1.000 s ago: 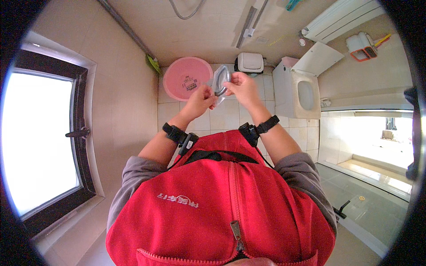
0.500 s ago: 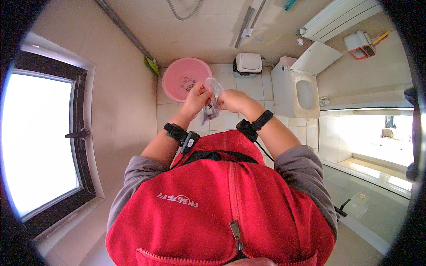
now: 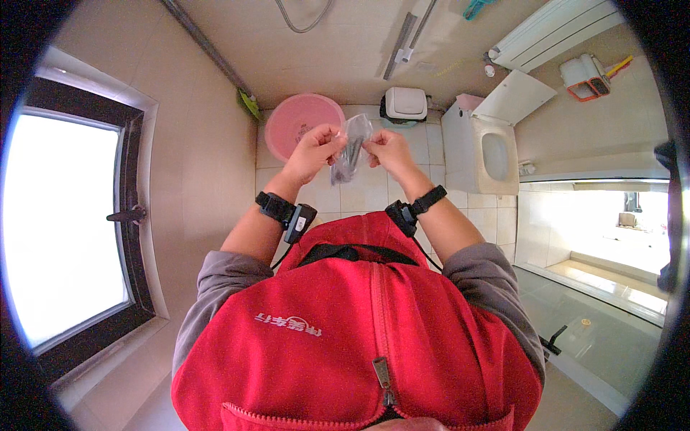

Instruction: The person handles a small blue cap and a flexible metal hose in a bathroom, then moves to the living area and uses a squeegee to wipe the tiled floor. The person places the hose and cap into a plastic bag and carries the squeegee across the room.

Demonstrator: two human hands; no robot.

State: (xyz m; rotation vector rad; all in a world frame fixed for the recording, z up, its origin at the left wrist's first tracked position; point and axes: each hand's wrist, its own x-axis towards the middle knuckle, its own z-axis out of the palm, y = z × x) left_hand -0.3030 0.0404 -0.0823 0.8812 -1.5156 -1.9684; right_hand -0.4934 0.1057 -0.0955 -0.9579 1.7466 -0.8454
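A small clear plastic bag (image 3: 355, 133) is stretched between my hands in front of me. Inside its lower part lie dark and greyish items too small to name. My left hand (image 3: 316, 152) pinches the bag's left side with thumb and fingers. On the other side, my right hand (image 3: 390, 152) grips the bag's right edge, fingers curled. Each wrist wears a black strap with a small device on it.
A pink basin (image 3: 287, 129) stands on the tiled floor beyond my left hand. Past my right hand are a white-lidded bin (image 3: 405, 104) and a toilet (image 3: 483, 154) with its lid raised. At left is a dark-framed window (image 3: 133, 187); a glass panel (image 3: 575, 309) stands at right.
My hands have moved slightly apart, with the bag now spread wider and more upright between them. The right hand has shifted to the right and turned its fingers up.
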